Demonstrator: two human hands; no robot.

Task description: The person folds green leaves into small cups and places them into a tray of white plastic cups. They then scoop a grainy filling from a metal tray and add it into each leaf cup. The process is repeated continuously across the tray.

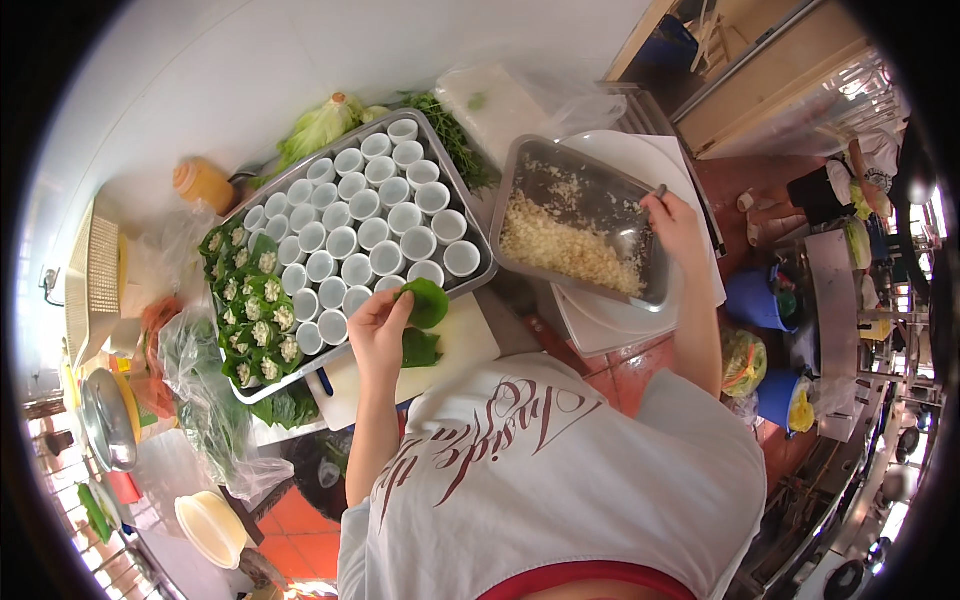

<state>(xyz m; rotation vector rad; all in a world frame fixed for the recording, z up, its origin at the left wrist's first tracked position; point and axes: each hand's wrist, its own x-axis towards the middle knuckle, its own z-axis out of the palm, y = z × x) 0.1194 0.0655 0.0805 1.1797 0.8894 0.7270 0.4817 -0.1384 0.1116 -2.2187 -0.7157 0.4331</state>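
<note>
My left hand (378, 325) pinches a round green leaf (428, 303) over the near edge of a metal tray (487, 272). Rows of small white cups (373, 234) stand in that tray. Along its left side, several cups are lined with green leaves and topped with a pale chopped filling (262, 332). My right hand (676, 225) is closed round a thin utensil (661, 189) at the right side of a deep metal pan (512, 160); its working end is hard to make out. Pale, crumbly chopped food (565, 245) lies in the pan, heaped toward the near side.
A white cutting board (465, 335) with another leaf piece (420, 348) lies between me and the tray. Lettuce (325, 130) and green herbs (450, 140) lie behind the tray. Plastic bags (205, 380) are at left. Another person (850, 180) stands far right, past blue buckets (757, 298).
</note>
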